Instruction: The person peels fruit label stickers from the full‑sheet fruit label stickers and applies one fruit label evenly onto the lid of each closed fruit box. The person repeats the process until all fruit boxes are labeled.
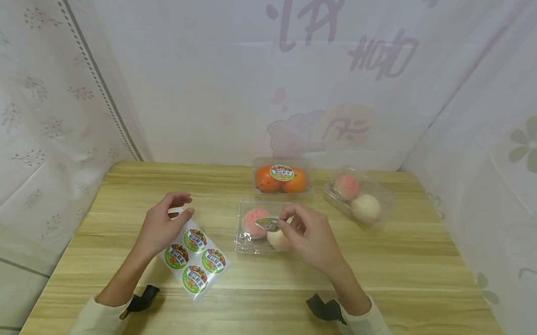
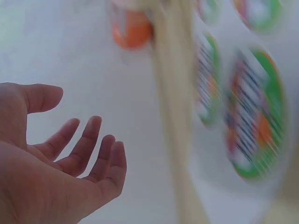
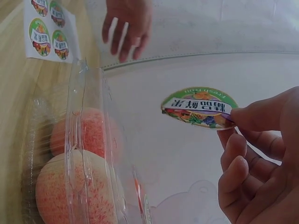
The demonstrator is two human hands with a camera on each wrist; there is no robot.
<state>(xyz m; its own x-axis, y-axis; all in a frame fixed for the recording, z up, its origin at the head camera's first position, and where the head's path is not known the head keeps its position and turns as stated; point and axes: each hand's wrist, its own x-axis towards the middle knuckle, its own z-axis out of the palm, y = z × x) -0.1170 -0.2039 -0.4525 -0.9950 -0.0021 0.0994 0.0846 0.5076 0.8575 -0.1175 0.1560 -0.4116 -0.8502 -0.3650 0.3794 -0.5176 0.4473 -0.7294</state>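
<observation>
My right hand (image 1: 293, 224) pinches a round green-rimmed fruit sticker (image 1: 267, 223) (image 3: 198, 107) by its edge, just above a clear plastic box (image 1: 242, 237) (image 3: 79, 154) that holds two peaches (image 3: 70, 186). My left hand (image 1: 163, 222) (image 2: 60, 158) hovers with relaxed fingers over the top of a sticker sheet (image 1: 194, 259) (image 2: 252, 112) carrying several more round stickers. The left hand holds nothing.
At the back of the wooden table (image 1: 381, 274) stands a box of oranges (image 1: 280, 180) with a sticker on its lid. A second clear box with two peaches (image 1: 359, 197) lies at the back right. White printed cloth walls surround the table.
</observation>
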